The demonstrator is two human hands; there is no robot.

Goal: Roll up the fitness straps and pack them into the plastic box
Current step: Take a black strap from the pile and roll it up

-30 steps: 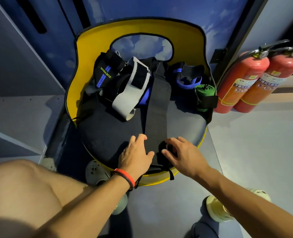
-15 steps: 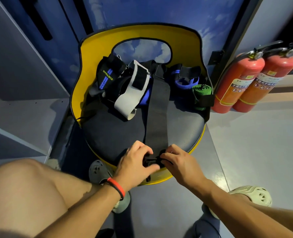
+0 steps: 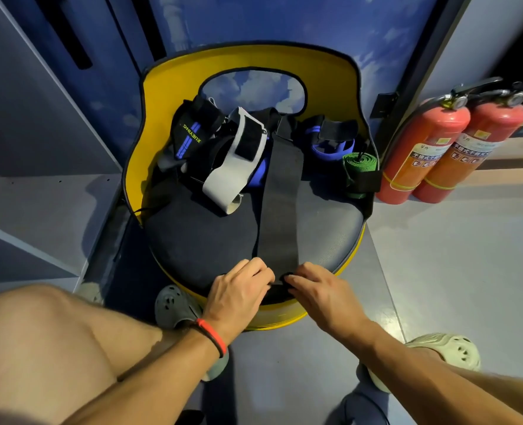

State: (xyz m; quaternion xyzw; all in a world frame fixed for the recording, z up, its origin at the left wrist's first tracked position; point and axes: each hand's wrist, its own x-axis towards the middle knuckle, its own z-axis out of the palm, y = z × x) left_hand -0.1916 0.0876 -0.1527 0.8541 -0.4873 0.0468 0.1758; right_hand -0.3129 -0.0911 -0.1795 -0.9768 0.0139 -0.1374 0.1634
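Observation:
A long black strap (image 3: 280, 207) lies flat down the middle of the black seat of a yellow chair (image 3: 324, 219). At the seat's front edge my left hand (image 3: 238, 294) and my right hand (image 3: 318, 291) pinch the strap's near end between them, fingers curled. Further back lie a white-and-black strap (image 3: 234, 176), a black strap with blue stripes (image 3: 189, 138), a blue strap (image 3: 330, 147) and a rolled green strap (image 3: 360, 167). No plastic box is in view.
Two red fire extinguishers (image 3: 438, 148) stand on the floor right of the chair. The chair's yellow back (image 3: 254, 61) rises against a blue wall. Grey shelving (image 3: 33, 194) sits left. My knee (image 3: 54, 348) and sandalled feet (image 3: 450, 351) are below.
Both hands came together at the near end of the long black strap and took hold of it. The view also shifted slightly.

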